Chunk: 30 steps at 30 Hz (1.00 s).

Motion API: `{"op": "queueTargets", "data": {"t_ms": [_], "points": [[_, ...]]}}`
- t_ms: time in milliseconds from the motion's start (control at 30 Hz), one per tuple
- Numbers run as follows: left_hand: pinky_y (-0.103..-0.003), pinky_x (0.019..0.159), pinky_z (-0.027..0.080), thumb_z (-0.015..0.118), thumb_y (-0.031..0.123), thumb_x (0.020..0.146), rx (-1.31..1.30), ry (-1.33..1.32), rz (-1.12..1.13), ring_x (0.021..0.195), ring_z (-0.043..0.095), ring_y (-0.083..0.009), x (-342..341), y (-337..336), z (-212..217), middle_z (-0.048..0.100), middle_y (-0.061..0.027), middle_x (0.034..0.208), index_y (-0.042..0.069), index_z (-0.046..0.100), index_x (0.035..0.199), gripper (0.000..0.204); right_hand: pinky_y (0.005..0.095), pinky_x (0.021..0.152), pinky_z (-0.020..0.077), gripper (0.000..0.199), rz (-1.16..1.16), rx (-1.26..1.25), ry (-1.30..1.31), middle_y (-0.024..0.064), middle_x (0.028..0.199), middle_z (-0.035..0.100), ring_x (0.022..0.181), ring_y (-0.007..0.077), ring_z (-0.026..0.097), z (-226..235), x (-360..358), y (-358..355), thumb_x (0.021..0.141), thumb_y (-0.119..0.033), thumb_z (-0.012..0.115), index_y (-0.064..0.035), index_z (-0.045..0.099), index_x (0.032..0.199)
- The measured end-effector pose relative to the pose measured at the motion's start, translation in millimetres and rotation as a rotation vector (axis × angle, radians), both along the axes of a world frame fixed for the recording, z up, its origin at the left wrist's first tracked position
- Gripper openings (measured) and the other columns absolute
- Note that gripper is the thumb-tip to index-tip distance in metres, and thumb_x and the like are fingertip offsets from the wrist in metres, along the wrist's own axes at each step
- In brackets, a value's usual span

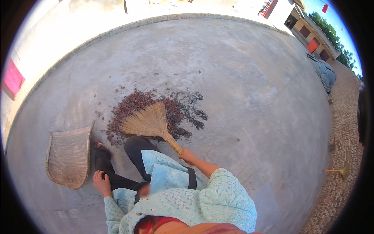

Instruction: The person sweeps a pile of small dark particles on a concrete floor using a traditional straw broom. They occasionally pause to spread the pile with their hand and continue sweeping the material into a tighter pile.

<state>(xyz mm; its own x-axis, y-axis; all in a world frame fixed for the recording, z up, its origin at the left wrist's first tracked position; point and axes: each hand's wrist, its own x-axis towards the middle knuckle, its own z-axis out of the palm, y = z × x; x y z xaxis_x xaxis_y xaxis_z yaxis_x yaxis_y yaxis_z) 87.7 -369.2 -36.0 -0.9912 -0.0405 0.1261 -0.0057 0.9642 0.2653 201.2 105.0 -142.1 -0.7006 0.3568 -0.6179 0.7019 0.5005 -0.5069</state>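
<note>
My right hand [188,156] grips the short bound handle of a straw broom [148,121]. Its fanned bristles spread to the upper left, over a heap of small, dark red dried bits [128,105]. Blackish bits lie at the heap's right side; I cannot tell what the bits are. My left hand [102,183] rests on my dark-trousered left leg with its fingers apart and nothing in it. Just left of that leg, a woven scoop-shaped basket [68,156] lies on the concrete, and nothing shows inside it.
The grey concrete yard [265,117] has a low stone edging [128,26] along its far side. At the far right lies a bundled grey-blue sheet [322,72], beside a brick-paved strip [339,128]. Another broom [343,171] with a yellow handle lies on the bricks.
</note>
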Motion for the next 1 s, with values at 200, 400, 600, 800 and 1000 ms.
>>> {"op": "queueTargets", "data": {"t_ms": [200, 400, 600, 800, 1000], "points": [[-0.043, 0.093, 0.036, 0.063, 0.02, 0.076, 0.011, -0.02, 0.016, 0.121, 0.045, -0.0213, 0.2, -0.3, 2.6, 0.056, -0.001, 0.122, 0.014, 0.063, 0.097, 0.023, 0.0453, 0.072, 0.0497, 0.048, -0.032, -0.032, 0.133, 0.0199, 0.088, 0.064, 0.084, 0.036, 0.063, 24.7, 4.2, 2.4, 0.067, -0.034, 0.071, -0.0044, 0.051, 0.099], [-0.043, 0.094, 0.036, 0.063, 0.021, 0.076, 0.022, -0.021, 0.019, 0.121, 0.045, -0.0214, 2.4, 12.3, 14.0, 0.057, -0.0011, 0.121, 0.013, 0.064, 0.096, 0.022, 0.039, 0.055, 0.0488, 0.044, 0.045, 0.118, 0.116, 0.0132, 0.071, 0.06, 0.055, 0.0259, 0.06, -10.1, 21.3, -13.4, 0.067, -0.027, 0.069, -0.0054, 0.049, 0.1], [-0.042, 0.095, 0.035, 0.062, 0.021, 0.076, 0.064, -0.017, -0.002, 0.121, 0.045, -0.0224, 0.5, -3.0, 4.5, 0.057, -0.0028, 0.121, 0.013, 0.063, 0.097, 0.023, 0.0451, 0.073, 0.0489, 0.051, -0.076, -0.175, 0.054, 0.021, 0.092, 0.064, 0.088, 0.0363, 0.062, 29.6, 21.5, -5.4, 0.065, -0.031, 0.072, -0.0047, 0.052, 0.105], [-0.042, 0.096, 0.035, 0.063, 0.02, 0.076, 0.052, -0.013, 0.002, 0.122, 0.044, -0.023, 1.4, 7.1, 8.8, 0.057, -0.003, 0.122, 0.013, 0.063, 0.098, 0.024, 0.0397, 0.062, 0.0499, 0.046, 0.027, 0.128, 0.198, 0.0141, 0.074, 0.063, 0.063, 0.0283, 0.062, -10.7, 75.3, 12.2, 0.066, -0.027, 0.07, -0.0037, 0.053, 0.102], [-0.042, 0.095, 0.035, 0.063, 0.02, 0.076, 0.018, -0.015, 0.012, 0.122, 0.044, -0.0224, 3.2, 0.2, 6.3, 0.057, -0.0017, 0.122, 0.014, 0.063, 0.098, 0.023, 0.0422, 0.067, 0.0487, 0.043, -0.109, -0.109, 0.016, 0.0165, 0.082, 0.064, 0.074, 0.0318, 0.063, 40.8, 60.5, 4.7, 0.067, -0.03, 0.068, -0.0047, 0.054, 0.099]]}}
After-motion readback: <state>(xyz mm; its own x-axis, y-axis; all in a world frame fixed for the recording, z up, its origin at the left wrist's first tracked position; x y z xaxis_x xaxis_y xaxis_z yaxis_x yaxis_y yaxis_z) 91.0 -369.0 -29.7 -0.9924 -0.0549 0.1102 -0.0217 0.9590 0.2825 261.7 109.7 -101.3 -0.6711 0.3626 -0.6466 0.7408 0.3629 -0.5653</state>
